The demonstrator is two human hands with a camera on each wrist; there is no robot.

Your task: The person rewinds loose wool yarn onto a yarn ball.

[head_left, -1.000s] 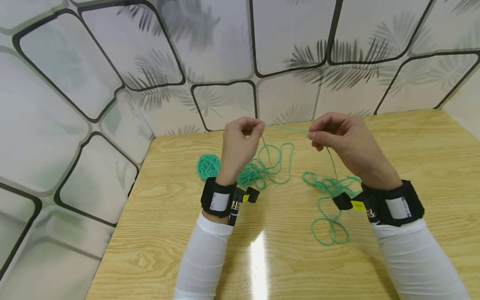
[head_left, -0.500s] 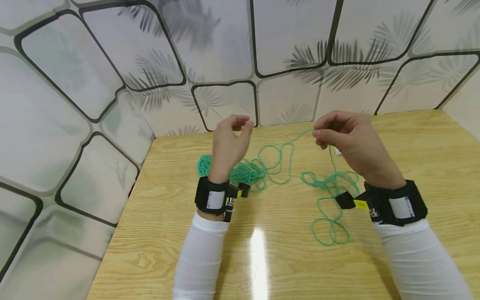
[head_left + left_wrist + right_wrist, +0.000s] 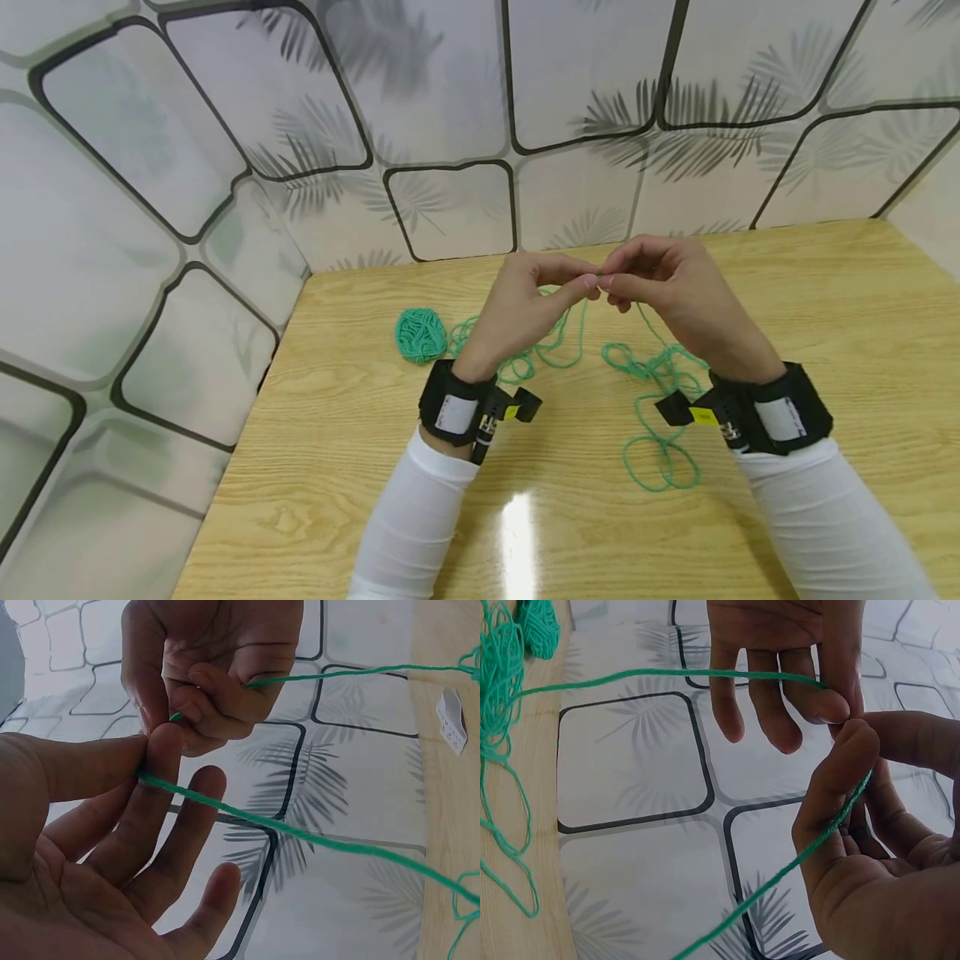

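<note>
My left hand (image 3: 528, 308) and right hand (image 3: 675, 292) meet fingertip to fingertip above the far part of the table. Between thumb and index finger the left hand pinches green yarn (image 3: 300, 831), which runs down toward the table. The right hand pinches the same green yarn (image 3: 780, 876), its strand passing along the curled fingers and down to a loose tangle (image 3: 663, 367) on the right. A short bit of yarn shows at the right fingertips in the left wrist view; the pinched spot itself is mostly hidden by the fingers.
A wound ball of green yarn (image 3: 420, 335) lies on the wooden table (image 3: 337, 467) left of the hands. Loose loops beside it are partly covered by the left wrist. A small white tag (image 3: 451, 721) lies on the table. A patterned wall (image 3: 450, 100) rises behind.
The left hand first moved left, away from the strand, leaving the yarn in the right hand. It has since come back right and pinches yarn against the right fingertips. The right hand moved slightly left.
</note>
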